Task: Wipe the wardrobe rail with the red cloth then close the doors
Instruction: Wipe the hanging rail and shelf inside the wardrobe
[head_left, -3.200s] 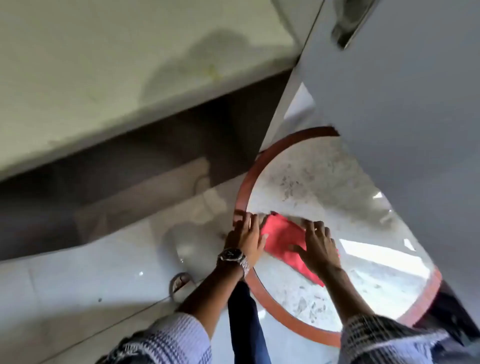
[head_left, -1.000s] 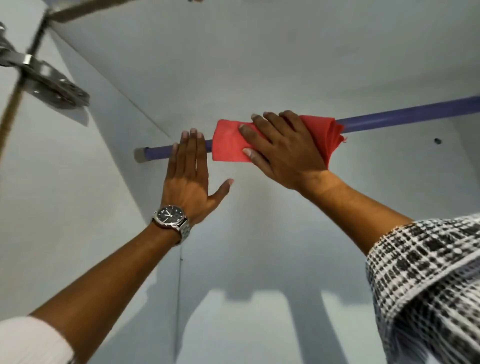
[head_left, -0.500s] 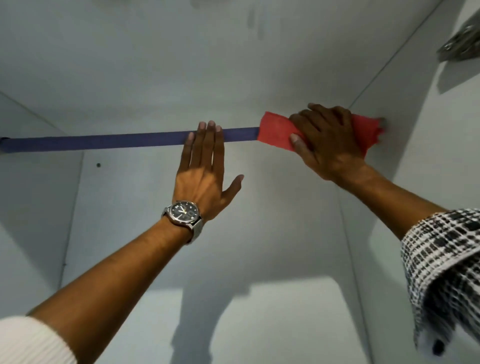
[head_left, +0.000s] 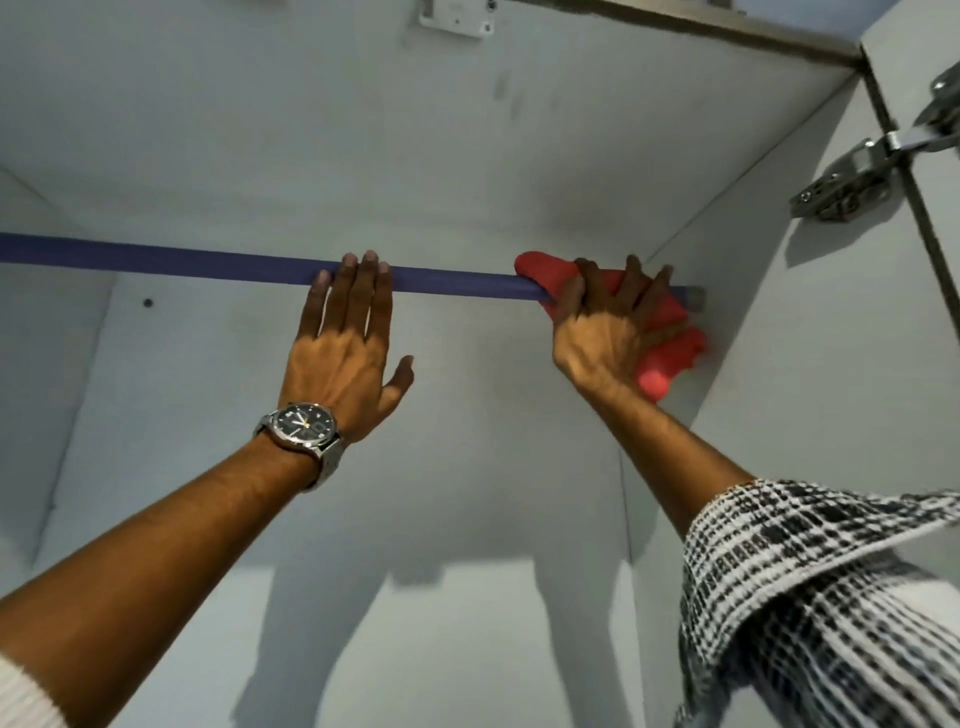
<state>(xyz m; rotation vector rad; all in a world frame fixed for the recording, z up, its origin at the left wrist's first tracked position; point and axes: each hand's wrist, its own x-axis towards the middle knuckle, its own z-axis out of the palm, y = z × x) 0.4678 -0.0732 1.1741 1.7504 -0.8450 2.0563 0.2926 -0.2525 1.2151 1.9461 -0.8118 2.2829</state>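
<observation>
A purple wardrobe rail (head_left: 156, 258) runs across the inside of a white wardrobe, from the left edge to a socket in the right wall. My right hand (head_left: 605, 332) grips the red cloth (head_left: 675, 348) wrapped over the rail at its right end, with part of the cloth hanging below. My left hand (head_left: 345, 348), wearing a wristwatch, rests flat with its fingertips on the rail near the middle, fingers straight and holding nothing.
The wardrobe's right side wall (head_left: 805, 364) stands close to my right hand. A metal door hinge (head_left: 852, 176) sits at the upper right by the open door's edge (head_left: 909, 78). A white fitting (head_left: 457, 18) is fixed to the top panel.
My right hand has slid the red cloth further right to the rail's end, and the cloth now hangs loose below. My left hand stays on the rail.
</observation>
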